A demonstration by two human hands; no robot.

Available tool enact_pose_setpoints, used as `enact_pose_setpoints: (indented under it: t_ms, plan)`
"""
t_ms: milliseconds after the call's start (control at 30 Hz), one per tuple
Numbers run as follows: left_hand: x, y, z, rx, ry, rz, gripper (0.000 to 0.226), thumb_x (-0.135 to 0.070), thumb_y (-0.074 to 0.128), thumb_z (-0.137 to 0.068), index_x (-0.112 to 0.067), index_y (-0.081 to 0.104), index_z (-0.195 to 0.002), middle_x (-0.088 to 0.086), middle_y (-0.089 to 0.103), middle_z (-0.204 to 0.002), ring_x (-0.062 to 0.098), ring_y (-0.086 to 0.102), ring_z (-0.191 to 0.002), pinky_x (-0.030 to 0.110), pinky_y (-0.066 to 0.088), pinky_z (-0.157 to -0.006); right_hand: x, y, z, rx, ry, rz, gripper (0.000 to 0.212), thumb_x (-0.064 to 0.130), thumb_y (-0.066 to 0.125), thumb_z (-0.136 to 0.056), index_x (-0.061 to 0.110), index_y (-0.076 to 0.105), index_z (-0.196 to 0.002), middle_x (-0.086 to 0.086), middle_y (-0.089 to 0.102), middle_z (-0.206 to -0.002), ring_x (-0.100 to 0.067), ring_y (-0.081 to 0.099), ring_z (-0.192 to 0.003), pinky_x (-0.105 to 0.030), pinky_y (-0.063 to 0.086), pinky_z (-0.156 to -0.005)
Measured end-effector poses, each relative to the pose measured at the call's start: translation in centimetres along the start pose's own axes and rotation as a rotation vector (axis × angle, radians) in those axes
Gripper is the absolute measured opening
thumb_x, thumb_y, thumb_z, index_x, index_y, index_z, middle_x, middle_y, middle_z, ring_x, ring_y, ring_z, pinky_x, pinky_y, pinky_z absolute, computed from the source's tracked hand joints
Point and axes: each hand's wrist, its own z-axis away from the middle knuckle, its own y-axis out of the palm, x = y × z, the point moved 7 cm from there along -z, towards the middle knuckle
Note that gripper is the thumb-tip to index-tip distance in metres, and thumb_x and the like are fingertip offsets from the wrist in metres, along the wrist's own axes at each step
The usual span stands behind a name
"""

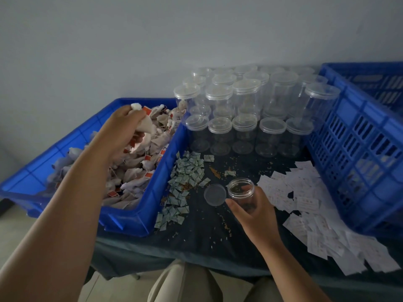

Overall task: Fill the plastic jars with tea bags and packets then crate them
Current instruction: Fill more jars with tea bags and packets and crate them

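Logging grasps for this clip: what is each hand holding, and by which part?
The left hand pinches tea bags near their tops; the right hand grips the open jar round its side wall.

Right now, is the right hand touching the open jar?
Touching. The head view shows the right hand with thumb and fingers curled round the open jar, no gap between them.

The left forearm [72, 203] and right forearm [290, 271] are bare, and pale beige trousers [183, 282] cover the knees at the near edge.
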Motion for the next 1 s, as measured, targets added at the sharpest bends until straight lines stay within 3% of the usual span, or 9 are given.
enact_pose_setpoints:
  t_ms: [133, 267, 367, 500, 667, 767, 867, 933, 1000]
  plan:
    - [-3.2, 1.9, 0.4, 0.129, 0.024, -0.011, 0.025, -0.057, 0.065, -0.078, -0.034, 0.076, -0.08, -0.002, 0.069, -0.072, 0.014, 0.058, -0.059, 0.037, 0.044, -0.057, -0.2, 0.1, 0.0, 0.012, 0.012, -0.001, 0.044, 0.064, 0.084, -0.075, 0.046, 0.064, -0.11, 0.014, 0.077, -0.105, -0.011, 0.076, -0.093, -0.045, 0.064, -0.081]
    - [-4.8, 5.3, 2.7, 0.227, 0.008, 0.007, 0.037, -0.055, 0.064, -0.083, -0.022, 0.077, -0.094, 0.013, 0.079, -0.092, 0.022, 0.064, -0.07, 0.033, 0.043, -0.052, -0.1, 0.3, 0.1, 0.037, -0.002, 0.028, 0.045, 0.062, 0.085, -0.075, 0.047, 0.063, -0.111, 0.017, 0.076, -0.106, -0.01, 0.075, -0.092, -0.037, 0.064, -0.079]
    - [-5.1, 9.2, 5.0, 0.366, -0.022, 0.275, 0.039, -0.045, 0.066, -0.091, -0.013, 0.069, -0.113, 0.011, 0.079, -0.096, 0.024, 0.077, -0.092, 0.04, 0.062, -0.072, 0.0, 0.6, 0.1, 0.065, -0.021, 0.047, 0.046, 0.059, 0.086, -0.075, 0.043, 0.064, -0.112, 0.018, 0.075, -0.108, -0.008, 0.074, -0.096, -0.033, 0.063, -0.079]
    - [-4.9, 14.9, 9.4, 0.63, -0.155, 0.713, 0.031, -0.033, 0.062, -0.101, -0.008, 0.057, -0.119, 0.011, 0.078, -0.092, 0.042, 0.074, -0.11, 0.06, 0.059, -0.091, -0.1, 0.6, 0.0, 0.071, -0.016, 0.048, 0.048, 0.06, 0.086, -0.076, 0.04, 0.064, -0.114, 0.018, 0.074, -0.109, -0.007, 0.074, -0.097, -0.031, 0.063, -0.08]
    - [-3.4, 17.7, 10.9, 0.571, -0.249, 0.799, 0.024, -0.027, 0.064, -0.097, -0.013, 0.081, -0.09, 0.009, 0.072, -0.082, 0.035, 0.077, -0.095, 0.056, 0.062, -0.085, -0.2, 0.4, 0.0, 0.057, -0.004, -0.005, 0.051, 0.059, 0.087, -0.077, 0.04, 0.063, -0.118, 0.015, 0.076, -0.112, -0.012, 0.076, -0.098, -0.041, 0.065, -0.082]
    - [-2.1, 17.9, 10.7, 0.549, -0.272, 0.634, 0.02, -0.023, 0.058, -0.106, -0.006, 0.069, -0.107, 0.01, 0.074, -0.082, 0.027, 0.078, -0.086, 0.046, 0.064, -0.079, -0.1, 0.4, 0.0, 0.049, 0.006, -0.049, 0.047, 0.056, 0.087, -0.079, 0.042, 0.063, -0.117, 0.012, 0.076, -0.11, -0.016, 0.077, -0.095, -0.045, 0.066, -0.08]
    - [-1.0, 17.5, 10.1, 0.467, -0.232, 0.372, 0.019, -0.024, 0.057, -0.107, -0.007, 0.064, -0.11, 0.013, 0.075, -0.091, 0.021, 0.079, -0.083, 0.035, 0.063, -0.07, 0.4, 0.3, 0.0, 0.041, -0.032, -0.022, 0.044, 0.052, 0.087, -0.081, 0.043, 0.063, -0.117, 0.015, 0.074, -0.111, -0.014, 0.076, -0.097, -0.037, 0.065, -0.078]
    - [-0.4, 17.4, 10.1, 0.452, -0.221, 0.268, 0.022, -0.029, 0.058, -0.106, -0.011, 0.065, -0.114, 0.016, 0.073, -0.106, 0.024, 0.078, -0.092, 0.041, 0.065, -0.077, 0.6, 0.3, 0.1, 0.04, -0.044, -0.028, 0.044, 0.05, 0.088, -0.081, 0.044, 0.063, -0.116, 0.016, 0.074, -0.11, -0.014, 0.076, -0.095, -0.032, 0.064, -0.075]
    - [-0.3, 17.8, 10.6, 0.531, -0.09, -0.006, 0.027, -0.045, 0.058, -0.101, -0.023, 0.064, -0.117, 0.002, 0.076, -0.106, 0.019, 0.078, -0.094, 0.04, 0.066, -0.081, 0.6, 0.3, 0.1, 0.037, -0.051, -0.041, 0.044, 0.05, 0.089, -0.081, 0.043, 0.063, -0.115, 0.015, 0.075, -0.107, -0.014, 0.076, -0.091, -0.026, 0.062, -0.072]
